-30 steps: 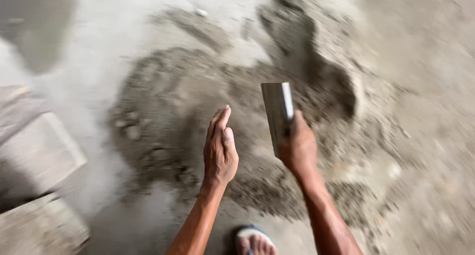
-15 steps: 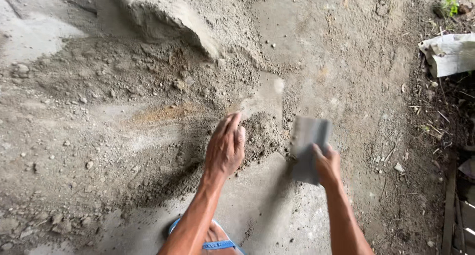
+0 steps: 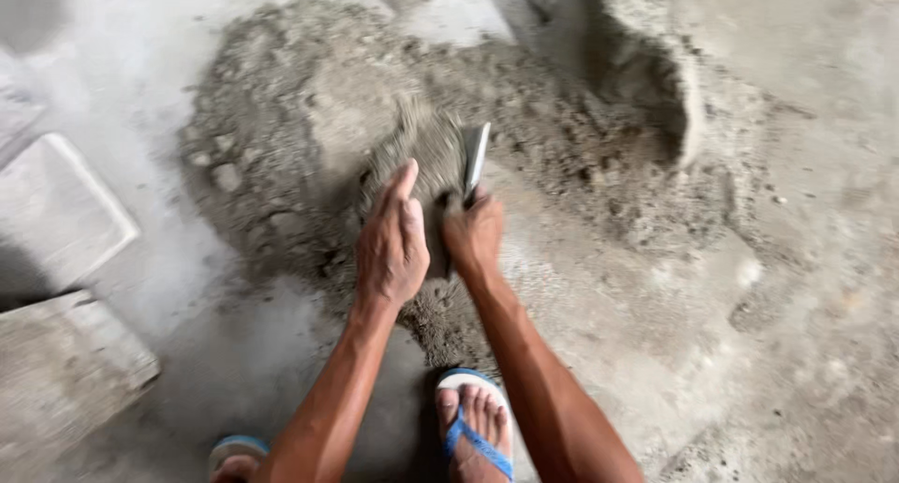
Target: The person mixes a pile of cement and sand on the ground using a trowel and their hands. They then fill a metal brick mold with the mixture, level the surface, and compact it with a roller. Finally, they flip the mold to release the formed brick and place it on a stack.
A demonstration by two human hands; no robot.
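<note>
Since the earlier frame, the two hands have come closer together, and the trowel now stands on its edge in the mortar instead of being lifted with its face toward the camera. The right hand [image 3: 473, 235] is clenched around the handle of the steel trowel [image 3: 475, 155], whose blade points to the far side. The left hand [image 3: 391, 244] is released, with flat fingers, just beside the blade, against a clump of grey mortar [image 3: 417, 150]. The mortar pile [image 3: 309, 108] spreads over the concrete floor [image 3: 824, 371]. Concrete blocks [image 3: 56, 216] lie at the left. A foot in a blue sandal [image 3: 476, 425] stands near, between the forearms.
</note>
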